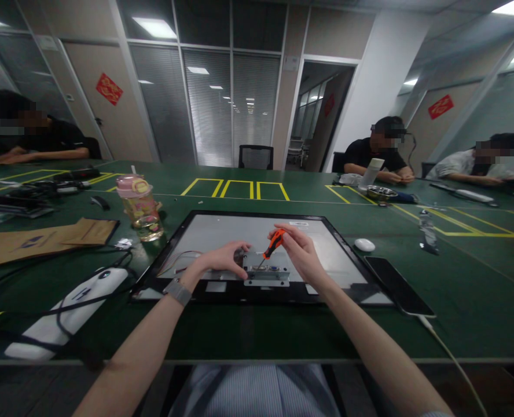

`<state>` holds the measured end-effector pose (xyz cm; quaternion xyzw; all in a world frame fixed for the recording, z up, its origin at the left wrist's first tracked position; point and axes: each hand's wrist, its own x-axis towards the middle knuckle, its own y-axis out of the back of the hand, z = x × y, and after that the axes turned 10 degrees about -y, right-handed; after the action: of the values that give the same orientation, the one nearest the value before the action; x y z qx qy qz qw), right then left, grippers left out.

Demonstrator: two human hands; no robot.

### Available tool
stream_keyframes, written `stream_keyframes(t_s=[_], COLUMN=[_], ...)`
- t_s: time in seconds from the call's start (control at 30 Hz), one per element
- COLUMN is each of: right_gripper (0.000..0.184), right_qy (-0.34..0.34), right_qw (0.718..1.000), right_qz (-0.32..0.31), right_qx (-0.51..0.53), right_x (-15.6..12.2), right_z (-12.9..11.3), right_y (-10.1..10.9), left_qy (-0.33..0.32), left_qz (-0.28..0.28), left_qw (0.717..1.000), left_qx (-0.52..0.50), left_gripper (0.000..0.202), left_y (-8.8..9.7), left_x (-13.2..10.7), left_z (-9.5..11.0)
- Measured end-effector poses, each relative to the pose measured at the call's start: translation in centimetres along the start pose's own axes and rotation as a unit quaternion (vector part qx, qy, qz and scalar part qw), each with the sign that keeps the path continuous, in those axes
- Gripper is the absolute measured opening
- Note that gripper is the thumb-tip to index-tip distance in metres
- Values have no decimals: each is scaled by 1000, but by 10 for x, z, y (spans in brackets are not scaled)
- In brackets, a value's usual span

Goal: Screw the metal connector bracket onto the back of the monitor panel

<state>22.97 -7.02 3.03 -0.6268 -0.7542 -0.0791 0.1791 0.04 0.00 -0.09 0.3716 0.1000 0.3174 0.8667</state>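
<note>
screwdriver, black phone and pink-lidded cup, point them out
Screwdriver [274, 244], head view: orange-and-black handle.
Black phone [399, 285], head view: middle of the screen.
Pink-lidded cup [140, 209], head view: side of the body.

The slim plastic-handled screwdriver [274, 244] is orange and black; the flat rectangular panel [205, 229], silver-grey with a black border. Yellow rectangular outlines pattern the broad dark-green worktop [248, 331]. The rounded plastic case [364, 245] is white.

The screwdriver [274, 244] has a tip too small to discern.
</note>
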Motion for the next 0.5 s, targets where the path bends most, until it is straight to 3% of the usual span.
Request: stream_keyframes(t_s=[0.13, 0.27, 0.4, 0.5], right_gripper=[20, 17, 28, 23], right_qy=[-14, -21, -8, 18], right_qw=[998, 1000, 998, 997], right_qz=[-30, -13, -53, -55], right_qx=[48, 19, -24, -47], right_x=[0, -1, -1, -1], right_z=[-3, -2, -4, -7], right_y=[-2, -2, 1, 2], left_qy=[-7, -7, -9, -15], left_qz=[0, 6, 12, 12], left_qw=[1000, 1000, 1000, 1000], left_qx=[-4, -6, -10, -19], left_gripper=[73, 72, 72, 71], left_y=[0, -1, -1, -1], left_x=[1, 1, 1, 1], left_z=[-2, -5, -6, -6])
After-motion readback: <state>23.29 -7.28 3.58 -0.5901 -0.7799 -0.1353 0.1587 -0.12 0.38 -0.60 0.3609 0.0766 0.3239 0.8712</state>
